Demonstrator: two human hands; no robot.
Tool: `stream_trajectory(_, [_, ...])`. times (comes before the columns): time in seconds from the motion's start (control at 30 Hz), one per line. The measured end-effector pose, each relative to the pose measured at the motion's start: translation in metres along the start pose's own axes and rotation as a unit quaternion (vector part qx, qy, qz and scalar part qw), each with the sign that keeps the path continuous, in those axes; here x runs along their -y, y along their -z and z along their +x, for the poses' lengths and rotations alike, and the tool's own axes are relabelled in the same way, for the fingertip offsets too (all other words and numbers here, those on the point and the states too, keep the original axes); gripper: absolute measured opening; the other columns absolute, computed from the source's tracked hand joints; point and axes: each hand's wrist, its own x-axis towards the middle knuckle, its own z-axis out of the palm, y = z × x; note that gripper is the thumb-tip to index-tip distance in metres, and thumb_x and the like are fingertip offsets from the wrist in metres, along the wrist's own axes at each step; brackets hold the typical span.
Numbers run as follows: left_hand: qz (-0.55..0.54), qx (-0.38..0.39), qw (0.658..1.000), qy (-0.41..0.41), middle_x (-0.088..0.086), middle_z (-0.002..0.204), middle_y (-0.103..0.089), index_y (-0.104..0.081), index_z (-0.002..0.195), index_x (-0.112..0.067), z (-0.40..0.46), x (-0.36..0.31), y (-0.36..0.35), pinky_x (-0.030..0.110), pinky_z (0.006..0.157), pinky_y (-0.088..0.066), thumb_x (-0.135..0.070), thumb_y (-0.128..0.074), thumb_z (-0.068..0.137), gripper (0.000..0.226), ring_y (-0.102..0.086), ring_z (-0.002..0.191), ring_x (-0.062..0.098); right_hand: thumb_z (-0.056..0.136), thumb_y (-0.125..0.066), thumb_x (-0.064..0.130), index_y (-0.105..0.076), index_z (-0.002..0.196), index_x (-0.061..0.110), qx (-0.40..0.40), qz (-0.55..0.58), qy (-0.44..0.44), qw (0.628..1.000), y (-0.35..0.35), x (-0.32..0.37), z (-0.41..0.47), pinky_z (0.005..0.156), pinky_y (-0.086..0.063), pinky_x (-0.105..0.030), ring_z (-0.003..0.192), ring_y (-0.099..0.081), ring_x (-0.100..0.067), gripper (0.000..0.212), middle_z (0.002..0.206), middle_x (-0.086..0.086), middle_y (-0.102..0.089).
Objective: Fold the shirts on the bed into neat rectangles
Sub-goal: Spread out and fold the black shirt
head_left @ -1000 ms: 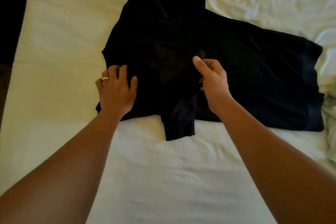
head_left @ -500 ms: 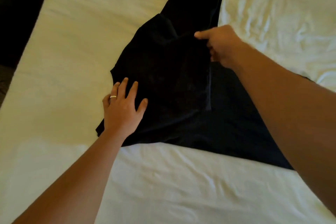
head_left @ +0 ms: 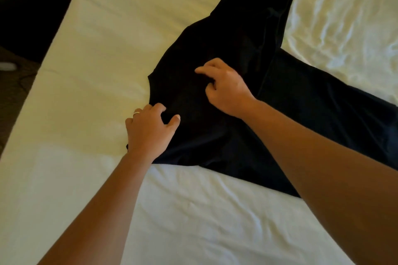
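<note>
Floor is seen at far left, dark, with a small pale object on it that is too blurred to identify. Next comes the bed, covered by a pale sheet; the sheet is smooth on the left and near side, and heavily wrinkled at upper right.

Left hand is placed on the near-left corner of the black shirt, close to the collar edge. A ring is worn on one finger. The fingers are curled, with the thumb set against the cloth and a small bunch of fabric apparently pinched between thumb and fingers; the contact itself is partly hidden by dark cloth, so the pinch is not fully confirmed.

The shirt is laid across the middle of the bed, partly folded: one side panel is doubled over the body along a straight edge running from upper right toward the centre, and a sleeve end is left pointing to the far side. The lower body is spread out toward the right edge of the view, passing behind the right forearm.

Right hand is positioned over the folded panel, palm down. Its fingers are bent, index extended to the left, tips touching the fabric; whether cloth is actually gripped cannot be told.
</note>
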Motion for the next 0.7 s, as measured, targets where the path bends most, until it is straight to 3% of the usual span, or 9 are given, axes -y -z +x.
stream_trajectory(0.1, [-0.052,0.012,0.998,0.025,-0.006,0.086,-0.057,-0.057,0.091,-0.026,-0.009,0.009,0.009,0.042,0.088,-0.034,-0.052,-0.056,0.096,0.027,-0.058,0.088,0.025,0.095,-0.048,0.009,-0.044,0.150,0.029,0.170,-0.096,0.020,0.981,-0.007,0.014,0.004,0.106,-0.044,-0.036,0.133,-0.048,-0.021,0.059,0.161,0.007,-0.027])
stream_trajectory(0.2, [-0.073,0.018,0.996,0.047,-0.005,0.072,-0.059,-0.054,0.080,-0.026,-0.026,0.020,0.019,0.038,0.081,-0.028,-0.052,-0.057,0.095,0.030,-0.057,0.073,0.015,0.101,-0.046,0.019,-0.034,0.154,0.030,0.230,-0.168,0.058,0.957,-0.019,0.026,0.006,0.094,-0.049,-0.038,0.120,-0.055,-0.026,0.056,0.159,0.006,-0.023])
stream_trajectory(0.3, [-0.067,0.039,0.995,0.058,-0.010,0.078,-0.064,-0.059,0.088,-0.031,-0.041,0.032,0.025,0.036,0.082,-0.020,-0.062,-0.058,0.090,0.031,-0.057,0.080,0.007,0.103,-0.052,0.031,-0.040,0.149,0.025,0.224,-0.198,0.067,0.952,-0.029,0.030,0.008,0.082,-0.053,-0.044,0.095,-0.057,-0.029,0.048,0.144,-0.002,-0.031])
stream_trajectory(0.47, [-0.036,0.067,0.996,0.053,-0.014,0.088,-0.063,-0.058,0.093,-0.038,-0.050,0.048,0.031,0.036,0.083,-0.015,-0.076,-0.058,0.081,0.041,-0.049,0.101,0.011,0.096,-0.064,0.033,-0.058,0.114,0.022,0.181,-0.089,0.006,0.979,-0.029,0.028,0.017,0.086,-0.049,-0.041,0.097,-0.055,-0.026,0.022,0.115,0.004,-0.043])
stream_trajectory(0.63, [-0.114,0.122,0.985,0.043,-0.014,0.092,-0.062,-0.057,0.106,-0.038,-0.049,0.065,0.037,0.041,0.095,-0.036,-0.058,-0.068,0.087,0.030,-0.060,0.092,0.010,0.093,-0.068,0.032,-0.060,0.103,0.024,0.129,-0.019,-0.028,0.991,-0.028,0.022,0.021,0.084,-0.050,-0.034,0.097,-0.058,-0.019,0.016,0.107,0.004,-0.058])
stream_trajectory(0.7, [-0.194,0.075,0.976,0.060,-0.016,0.080,-0.065,-0.063,0.099,-0.036,-0.048,0.075,0.034,0.041,0.084,-0.048,-0.056,-0.070,0.082,0.027,-0.063,0.080,0.011,0.093,-0.069,0.030,-0.061,0.102,0.022,0.087,-0.006,-0.039,0.995,-0.027,0.018,0.022,0.081,-0.048,-0.030,0.096,-0.057,-0.017,0.015,0.106,0.003,-0.058])
